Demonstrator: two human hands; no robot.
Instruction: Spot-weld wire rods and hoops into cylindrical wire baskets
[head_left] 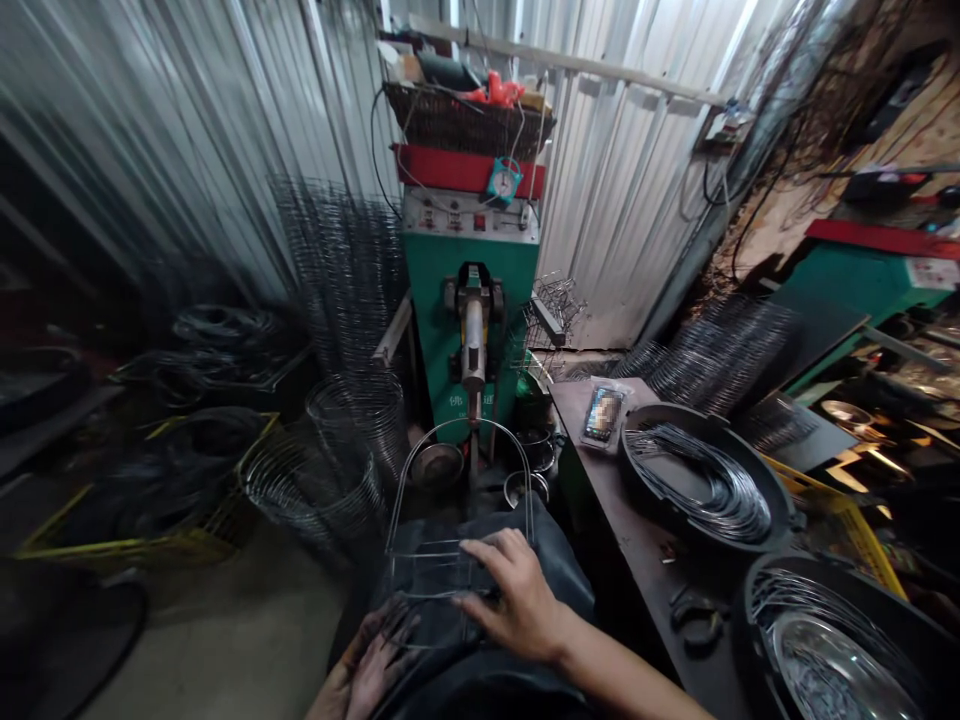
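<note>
Wire frame (456,421) on lap (559,570) | R hand (517,600) gripping it | L hand (371,665) open, just below

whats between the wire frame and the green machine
In the head view, metal bowls sit between the wire frame and the green machine, around the foot of its post.

Bare hands (517,600), grimy left fingers (382,650), dark grey lap covering (555,570)

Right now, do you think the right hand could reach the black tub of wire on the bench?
Probably yes: the right hand rests on the wire frame, and nothing seems to stand between it and the black tub of wire.
</note>
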